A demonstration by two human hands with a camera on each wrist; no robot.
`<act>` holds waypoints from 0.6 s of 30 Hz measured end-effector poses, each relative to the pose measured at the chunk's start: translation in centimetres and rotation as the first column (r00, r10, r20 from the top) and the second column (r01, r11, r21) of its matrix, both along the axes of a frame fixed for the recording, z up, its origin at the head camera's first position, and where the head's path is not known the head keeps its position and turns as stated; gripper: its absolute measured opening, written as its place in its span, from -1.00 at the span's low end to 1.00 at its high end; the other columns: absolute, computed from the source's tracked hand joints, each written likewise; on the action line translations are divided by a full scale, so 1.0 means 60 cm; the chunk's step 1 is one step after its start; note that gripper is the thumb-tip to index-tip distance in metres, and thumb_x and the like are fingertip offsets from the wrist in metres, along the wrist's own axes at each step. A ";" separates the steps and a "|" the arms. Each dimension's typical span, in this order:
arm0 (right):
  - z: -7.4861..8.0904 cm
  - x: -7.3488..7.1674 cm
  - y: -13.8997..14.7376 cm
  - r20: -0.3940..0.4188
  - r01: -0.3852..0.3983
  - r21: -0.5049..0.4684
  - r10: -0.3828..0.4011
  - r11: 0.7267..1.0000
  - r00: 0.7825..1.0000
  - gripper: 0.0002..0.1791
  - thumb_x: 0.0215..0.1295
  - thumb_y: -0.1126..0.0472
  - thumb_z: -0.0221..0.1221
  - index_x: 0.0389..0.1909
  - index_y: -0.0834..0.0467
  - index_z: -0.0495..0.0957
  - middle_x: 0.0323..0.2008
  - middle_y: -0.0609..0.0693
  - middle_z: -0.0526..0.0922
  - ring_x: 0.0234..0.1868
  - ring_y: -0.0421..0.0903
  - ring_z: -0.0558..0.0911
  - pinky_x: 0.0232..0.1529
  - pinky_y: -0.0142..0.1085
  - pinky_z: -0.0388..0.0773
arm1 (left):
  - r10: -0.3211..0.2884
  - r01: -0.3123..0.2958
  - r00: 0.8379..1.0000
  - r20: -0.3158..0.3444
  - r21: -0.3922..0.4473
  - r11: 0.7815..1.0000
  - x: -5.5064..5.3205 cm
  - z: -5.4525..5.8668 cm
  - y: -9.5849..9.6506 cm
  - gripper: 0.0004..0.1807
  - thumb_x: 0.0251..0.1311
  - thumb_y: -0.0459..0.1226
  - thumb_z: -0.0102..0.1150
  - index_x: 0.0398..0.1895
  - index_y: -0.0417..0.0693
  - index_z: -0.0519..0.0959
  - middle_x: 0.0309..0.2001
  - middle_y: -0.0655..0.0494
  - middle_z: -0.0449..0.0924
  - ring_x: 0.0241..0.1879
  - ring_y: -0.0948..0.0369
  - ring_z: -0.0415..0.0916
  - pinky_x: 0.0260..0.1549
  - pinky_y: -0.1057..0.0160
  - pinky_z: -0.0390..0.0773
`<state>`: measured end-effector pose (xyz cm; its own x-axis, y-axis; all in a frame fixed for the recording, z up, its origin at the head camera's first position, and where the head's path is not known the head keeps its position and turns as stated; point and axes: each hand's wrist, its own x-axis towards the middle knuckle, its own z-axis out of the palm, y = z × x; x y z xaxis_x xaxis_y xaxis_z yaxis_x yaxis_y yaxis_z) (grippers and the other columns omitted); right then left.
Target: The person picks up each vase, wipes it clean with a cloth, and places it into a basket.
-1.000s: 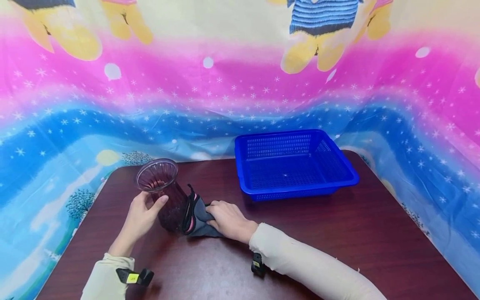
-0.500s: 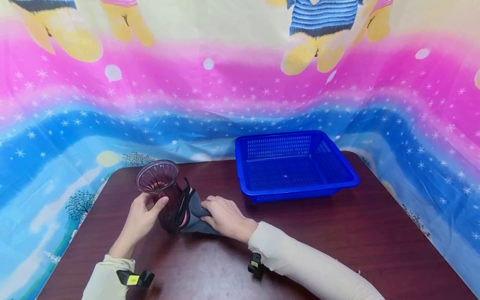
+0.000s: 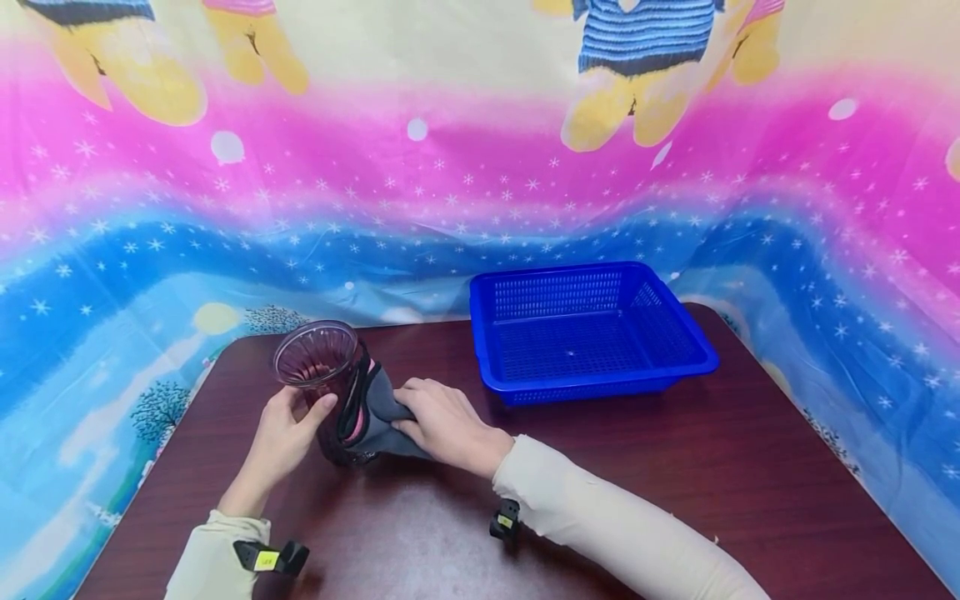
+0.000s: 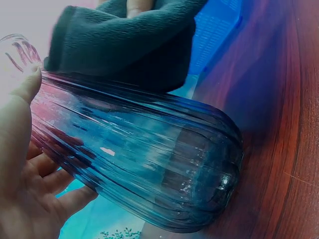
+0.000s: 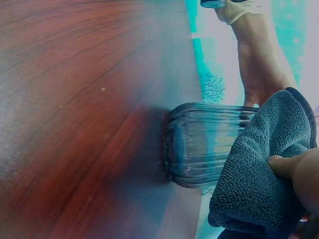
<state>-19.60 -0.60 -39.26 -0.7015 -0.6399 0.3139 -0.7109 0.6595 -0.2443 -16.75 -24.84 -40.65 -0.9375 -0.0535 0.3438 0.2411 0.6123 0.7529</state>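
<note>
A ribbed, see-through purple-tinted glass vase (image 3: 315, 358) with a flared rim stands on the table, leaning slightly in the head view. Around its neck, on the left side, my left hand (image 3: 279, 442) holds it with thumb and fingers. My right hand (image 3: 450, 429) grips a bunched grey cloth (image 3: 384, 417) with dark edging and some pink showing. This cloth lies against the right side of the vase. From the left wrist, the cloth (image 4: 124, 45) covers part of the vase's upper side, and the glass base (image 4: 219, 174) meets the tabletop. Some right-hand fingers are hidden by the cloth.
A blue plastic basket (image 3: 592, 387) with perforated walls sits at the back right of the dark reddish-brown table (image 3: 637, 467). Behind the table hangs a colourful printed curtain (image 3: 420, 183). Each wrist carries a black camera strap.
My right hand has moved left and slightly up, taking the cloth further across the vase's side. The vase and my left hand have stayed nearly still.
</note>
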 end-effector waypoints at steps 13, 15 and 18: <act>0.016 0.007 -0.006 0.015 0.020 0.010 -0.020 1.000 1.000 -0.79 0.36 0.02 0.29 -0.05 -0.04 0.67 -0.13 -0.16 0.69 -0.15 -0.18 0.65 -0.26 -0.30 0.62 | -0.019 0.019 1.000 -0.017 0.021 1.000 0.000 -0.001 -0.001 -0.56 0.38 -0.28 0.21 0.22 -0.38 0.48 0.09 -0.37 0.62 -0.09 0.81 0.35 -0.08 0.81 0.33; 0.012 0.006 -0.005 0.007 0.018 0.020 -0.018 1.000 1.000 -0.79 0.36 0.02 0.29 -0.05 -0.04 0.67 -0.13 -0.16 0.69 -0.15 -0.18 0.65 -0.27 -0.31 0.62 | -0.018 0.019 1.000 -0.015 0.020 1.000 0.001 -0.001 0.000 -0.55 0.38 -0.28 0.21 0.23 -0.37 0.48 0.10 -0.37 0.62 -0.09 0.82 0.34 -0.08 0.81 0.33; 0.004 0.006 -0.004 -0.008 0.019 0.043 -0.019 0.999 1.000 -0.78 0.36 0.02 0.28 -0.04 -0.04 0.66 -0.14 -0.16 0.69 -0.16 -0.17 0.65 -0.29 -0.30 0.62 | -0.014 0.014 1.000 -0.011 0.015 1.000 0.001 0.000 0.001 -0.55 0.38 -0.28 0.22 0.24 -0.36 0.48 0.11 -0.35 0.62 -0.05 0.73 0.41 -0.07 0.81 0.33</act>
<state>-19.24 -0.85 -39.02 -0.7111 -0.6395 0.2920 -0.7001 0.6825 -0.2101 -16.71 -24.79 -40.63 -0.9345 -0.0454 0.3531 0.2579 0.5973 0.7594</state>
